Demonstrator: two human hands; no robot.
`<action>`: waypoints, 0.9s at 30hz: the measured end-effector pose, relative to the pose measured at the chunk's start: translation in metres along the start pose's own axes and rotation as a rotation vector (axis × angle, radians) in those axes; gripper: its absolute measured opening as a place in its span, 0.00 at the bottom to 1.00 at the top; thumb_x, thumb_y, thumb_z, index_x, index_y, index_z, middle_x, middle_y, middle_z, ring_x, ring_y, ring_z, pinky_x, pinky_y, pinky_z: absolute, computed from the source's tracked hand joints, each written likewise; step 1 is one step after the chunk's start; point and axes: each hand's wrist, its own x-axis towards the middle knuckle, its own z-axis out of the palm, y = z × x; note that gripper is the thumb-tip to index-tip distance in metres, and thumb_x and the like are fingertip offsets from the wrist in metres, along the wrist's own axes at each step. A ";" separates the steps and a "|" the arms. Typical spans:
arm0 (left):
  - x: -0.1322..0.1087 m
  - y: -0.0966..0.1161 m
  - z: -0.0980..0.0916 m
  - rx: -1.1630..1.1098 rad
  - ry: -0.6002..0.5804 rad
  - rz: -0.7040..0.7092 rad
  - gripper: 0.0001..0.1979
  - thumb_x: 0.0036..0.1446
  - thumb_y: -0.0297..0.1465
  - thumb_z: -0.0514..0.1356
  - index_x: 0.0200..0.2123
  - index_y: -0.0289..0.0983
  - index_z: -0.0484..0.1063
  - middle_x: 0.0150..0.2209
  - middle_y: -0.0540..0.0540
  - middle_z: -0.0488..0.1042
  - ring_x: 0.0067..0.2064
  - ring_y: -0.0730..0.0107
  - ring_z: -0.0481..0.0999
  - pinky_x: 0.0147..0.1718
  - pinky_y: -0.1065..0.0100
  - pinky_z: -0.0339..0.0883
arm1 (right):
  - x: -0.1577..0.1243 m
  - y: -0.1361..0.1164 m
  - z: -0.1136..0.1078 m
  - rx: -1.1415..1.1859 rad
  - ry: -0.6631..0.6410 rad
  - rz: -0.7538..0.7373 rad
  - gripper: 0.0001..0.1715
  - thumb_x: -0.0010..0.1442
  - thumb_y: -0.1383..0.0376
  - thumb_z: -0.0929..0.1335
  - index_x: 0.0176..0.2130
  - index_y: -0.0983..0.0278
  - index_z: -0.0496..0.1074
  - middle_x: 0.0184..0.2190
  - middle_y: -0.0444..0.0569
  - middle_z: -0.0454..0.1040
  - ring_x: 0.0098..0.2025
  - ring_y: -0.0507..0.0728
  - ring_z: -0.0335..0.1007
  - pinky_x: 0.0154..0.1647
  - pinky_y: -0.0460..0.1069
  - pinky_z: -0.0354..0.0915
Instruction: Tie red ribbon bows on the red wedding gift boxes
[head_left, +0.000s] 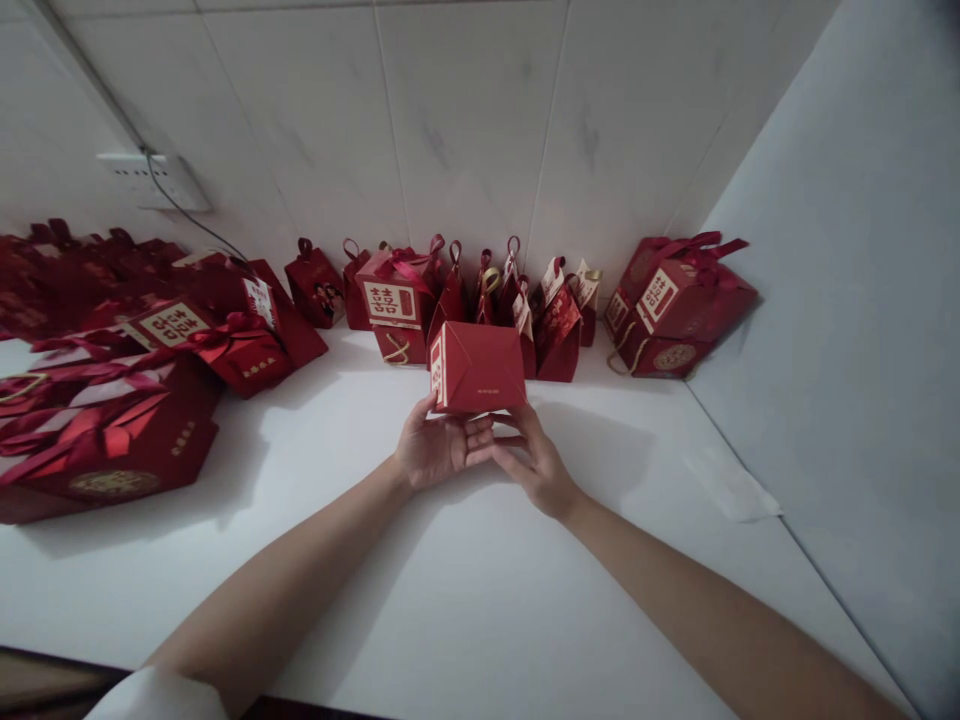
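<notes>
A red gift box [487,365] is held in front of me, a plain face with folded flaps and a small line of print turned my way. A cream label with red marks shows on its left side. My left hand [442,450] lies palm up under the lower left edge, its thumb against that corner. At the lower right corner, my right hand [538,468] grips the box with thumb and fingers. The fingertips of both hands meet just below it. Behind stands a row of small red gift bags [560,330] with loop handles, partly hidden by the box.
To the left is a large group of ribboned red boxes [112,440]. Another box [390,305] stands in the back row, and one more [667,310] by the right corner. A white table [480,600] meets the tiled wall [465,120], which carries a socket strip [154,183].
</notes>
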 end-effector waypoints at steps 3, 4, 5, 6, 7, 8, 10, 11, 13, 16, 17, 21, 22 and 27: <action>0.000 0.000 -0.001 0.018 -0.024 0.000 0.36 0.49 0.56 0.57 0.48 0.31 0.70 0.47 0.34 0.76 0.53 0.51 0.73 0.52 0.56 0.64 | -0.001 0.002 0.000 0.014 -0.016 -0.021 0.38 0.63 0.60 0.68 0.67 0.50 0.50 0.62 0.52 0.62 0.60 0.62 0.64 0.52 0.60 0.71; 0.000 0.000 -0.001 0.027 -0.035 0.001 0.37 0.49 0.57 0.57 0.49 0.31 0.70 0.48 0.34 0.75 0.54 0.50 0.72 0.52 0.56 0.63 | -0.002 0.002 0.001 0.009 -0.018 -0.030 0.39 0.63 0.60 0.68 0.67 0.49 0.50 0.62 0.52 0.61 0.59 0.62 0.64 0.52 0.60 0.71; 0.001 0.000 -0.002 0.036 -0.043 0.002 0.38 0.48 0.58 0.56 0.50 0.32 0.70 0.49 0.33 0.75 0.55 0.49 0.71 0.53 0.55 0.63 | -0.002 0.002 0.001 -0.002 -0.019 -0.037 0.40 0.63 0.60 0.68 0.68 0.49 0.49 0.63 0.52 0.60 0.59 0.62 0.64 0.52 0.60 0.71; 0.001 0.000 -0.002 0.046 -0.049 0.005 0.40 0.48 0.60 0.55 0.51 0.32 0.70 0.50 0.33 0.74 0.57 0.48 0.69 0.53 0.54 0.62 | -0.002 0.002 0.001 -0.015 -0.021 -0.043 0.40 0.63 0.60 0.68 0.68 0.49 0.48 0.64 0.52 0.59 0.60 0.62 0.63 0.53 0.60 0.71; 0.001 -0.001 -0.003 0.057 -0.055 0.011 0.41 0.48 0.61 0.55 0.52 0.32 0.69 0.51 0.32 0.73 0.59 0.47 0.68 0.54 0.54 0.62 | -0.003 0.002 0.001 -0.028 -0.022 -0.049 0.42 0.63 0.60 0.68 0.68 0.48 0.47 0.64 0.51 0.58 0.61 0.63 0.62 0.53 0.61 0.71; 0.002 -0.001 -0.003 0.067 -0.061 0.019 0.43 0.47 0.61 0.54 0.53 0.32 0.68 0.52 0.32 0.73 0.60 0.47 0.66 0.55 0.53 0.61 | -0.003 0.002 0.002 -0.041 -0.023 -0.056 0.43 0.63 0.60 0.68 0.69 0.47 0.46 0.65 0.51 0.57 0.61 0.63 0.61 0.53 0.61 0.71; 0.002 -0.001 -0.003 0.081 -0.072 0.038 0.43 0.47 0.62 0.54 0.55 0.33 0.67 0.54 0.32 0.71 0.63 0.46 0.63 0.56 0.53 0.60 | -0.003 0.001 0.002 -0.063 -0.030 -0.069 0.44 0.63 0.60 0.68 0.69 0.46 0.44 0.66 0.50 0.56 0.63 0.63 0.59 0.54 0.62 0.70; 0.002 -0.001 -0.004 0.081 -0.080 0.046 0.44 0.47 0.62 0.55 0.55 0.33 0.67 0.55 0.31 0.70 0.64 0.46 0.61 0.57 0.52 0.60 | -0.003 0.001 0.002 -0.075 -0.036 -0.080 0.45 0.62 0.60 0.68 0.69 0.45 0.43 0.66 0.49 0.56 0.63 0.64 0.59 0.55 0.62 0.70; 0.001 -0.001 -0.004 0.074 -0.096 0.057 0.46 0.45 0.62 0.56 0.56 0.32 0.66 0.57 0.30 0.68 0.66 0.44 0.58 0.57 0.52 0.59 | -0.003 0.001 0.002 -0.102 -0.049 -0.107 0.47 0.61 0.61 0.69 0.69 0.44 0.43 0.67 0.48 0.53 0.64 0.64 0.58 0.56 0.63 0.69; 0.001 0.001 -0.004 0.070 -0.093 0.069 0.48 0.45 0.63 0.55 0.57 0.30 0.64 0.58 0.28 0.67 0.66 0.42 0.57 0.57 0.49 0.59 | -0.003 -0.002 0.001 -0.136 -0.078 -0.136 0.48 0.61 0.62 0.70 0.69 0.44 0.43 0.70 0.47 0.48 0.67 0.65 0.52 0.57 0.63 0.68; 0.001 0.002 -0.003 0.071 -0.082 0.073 0.49 0.45 0.63 0.54 0.58 0.30 0.64 0.58 0.28 0.67 0.66 0.41 0.57 0.57 0.49 0.59 | -0.003 -0.003 0.001 -0.146 -0.087 -0.138 0.48 0.61 0.62 0.69 0.69 0.44 0.43 0.70 0.46 0.46 0.68 0.66 0.50 0.58 0.63 0.68; 0.001 0.002 0.000 0.058 0.006 0.153 0.44 0.51 0.62 0.51 0.60 0.35 0.63 0.58 0.32 0.69 0.61 0.45 0.66 0.56 0.49 0.62 | -0.002 -0.008 0.000 -0.174 -0.104 -0.156 0.46 0.61 0.62 0.69 0.69 0.44 0.45 0.71 0.46 0.43 0.70 0.66 0.45 0.61 0.65 0.64; 0.001 0.002 0.001 0.055 0.032 0.184 0.41 0.53 0.61 0.50 0.60 0.37 0.63 0.57 0.34 0.69 0.59 0.46 0.69 0.55 0.49 0.63 | -0.002 -0.008 0.000 -0.185 -0.111 -0.162 0.45 0.61 0.62 0.69 0.69 0.43 0.47 0.71 0.45 0.43 0.71 0.66 0.44 0.63 0.65 0.63; -0.001 0.006 0.000 0.053 0.132 0.243 0.34 0.59 0.55 0.49 0.58 0.37 0.64 0.55 0.35 0.72 0.52 0.51 0.75 0.51 0.51 0.68 | -0.002 -0.008 0.000 -0.230 -0.162 -0.159 0.44 0.61 0.60 0.70 0.68 0.43 0.47 0.72 0.42 0.40 0.72 0.65 0.38 0.68 0.67 0.52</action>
